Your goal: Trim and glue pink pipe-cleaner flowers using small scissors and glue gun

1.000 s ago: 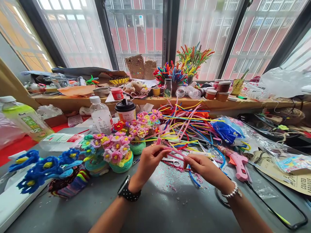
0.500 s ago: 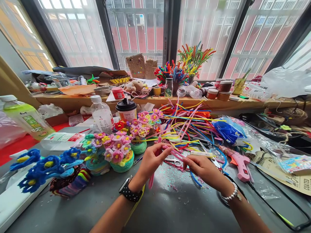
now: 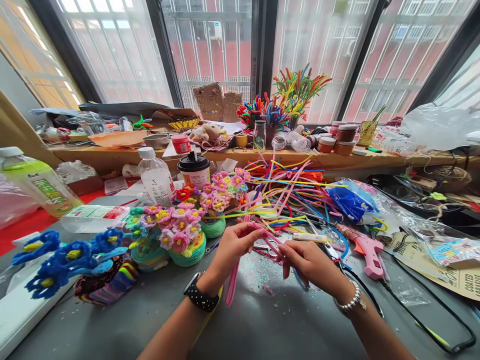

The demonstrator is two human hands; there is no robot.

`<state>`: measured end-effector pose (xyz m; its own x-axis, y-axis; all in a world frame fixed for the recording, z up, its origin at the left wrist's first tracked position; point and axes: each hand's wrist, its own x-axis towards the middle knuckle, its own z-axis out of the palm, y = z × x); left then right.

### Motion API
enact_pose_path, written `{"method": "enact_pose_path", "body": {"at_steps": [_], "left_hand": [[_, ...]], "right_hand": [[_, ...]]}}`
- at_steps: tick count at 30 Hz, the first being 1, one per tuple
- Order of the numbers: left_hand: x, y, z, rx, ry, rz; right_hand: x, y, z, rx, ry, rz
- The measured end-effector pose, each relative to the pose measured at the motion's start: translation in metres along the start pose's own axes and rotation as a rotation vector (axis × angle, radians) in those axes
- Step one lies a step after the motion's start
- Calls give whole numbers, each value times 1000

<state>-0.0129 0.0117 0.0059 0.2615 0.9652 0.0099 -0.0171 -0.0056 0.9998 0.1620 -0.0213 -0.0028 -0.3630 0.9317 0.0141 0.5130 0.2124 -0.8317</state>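
Note:
Pink pipe cleaners (image 3: 232, 282) stretch between my two hands above the grey table. My left hand (image 3: 237, 248) pinches them, and a looped end hangs down below its palm. My right hand (image 3: 308, 260) has thumb and fingers closed on their other end. Beneath and behind the hands lie scissors (image 3: 270, 246) and a scatter of glitter. A heap of loose pipe cleaners (image 3: 288, 187) in pink, yellow, red and blue spreads behind them. Left of my left hand stand pots of pink fuzzy flowers (image 3: 180, 227).
Blue fuzzy flowers (image 3: 73, 255) in a striped pot stand at left, near a lying clear bottle (image 3: 93, 218). A lidded cup (image 3: 194, 171) is behind the pots. At right lie a pink glue gun (image 3: 369, 255) with its black cord and a blue packet (image 3: 352, 200).
My right hand has shifted slightly, its fingers curling further round the pink pipe cleaners. The hanging looped end has swung a little left and lower.

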Motion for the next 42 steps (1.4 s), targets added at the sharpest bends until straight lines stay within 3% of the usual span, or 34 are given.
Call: {"method": "enact_pose_path", "body": {"at_steps": [3, 10, 30, 37, 39, 42], "left_hand": [[0, -1, 0, -43, 18, -15], [3, -5, -1, -177, 13, 7], [3, -5, -1, -239, 54, 42], [5, -8, -2, -292, 92, 46], [5, -7, -2, -300, 121, 40], [5, -6, -4, -298, 181, 36]], "right_hand": [[0, 1, 1, 107, -49, 46], [1, 4, 2, 230, -34, 65], [0, 0, 4, 98, -105, -4], [0, 0, 7, 131, -119, 39], [1, 2, 6, 101, -71, 36], [2, 6, 1, 27, 156, 10]]}}
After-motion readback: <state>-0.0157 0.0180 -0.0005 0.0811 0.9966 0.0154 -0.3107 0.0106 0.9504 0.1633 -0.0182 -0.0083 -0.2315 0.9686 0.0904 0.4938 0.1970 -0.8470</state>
